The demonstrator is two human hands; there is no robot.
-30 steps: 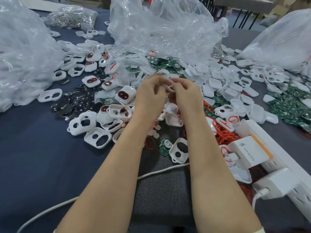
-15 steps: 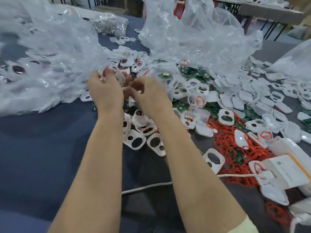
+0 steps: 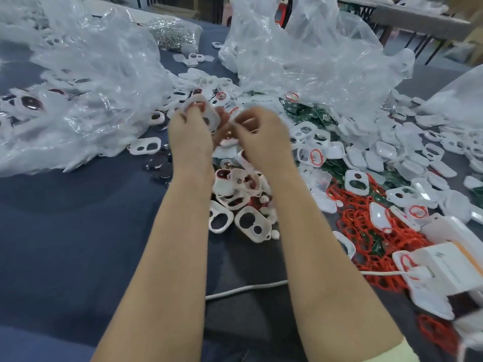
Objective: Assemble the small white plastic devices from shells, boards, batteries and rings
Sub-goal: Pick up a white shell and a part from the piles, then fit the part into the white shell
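The left hand [image 3: 190,133] held a white shell [image 3: 210,117] in its grip while the right hand [image 3: 262,135] beside it, grip too blurred to tell, likely needed steady alignment before pressing.

A dark blue cloth-covered table [image 3: 65,244] carried three crumpled clear plastic bags: one large bag [image 3: 91,82] spread along the left edge, a second [image 3: 308,56] heaped toward the far edge, and a third [image 3: 460,97] cut off at the right edge. A white cable [image 3: 245,288] trailed across the cloth near the front edge. By the right edge, a white charger [image 3: 444,267] sat against a white power strip [image 3: 452,229]. Beyond the far right corner stood another grey table [image 3: 418,18].
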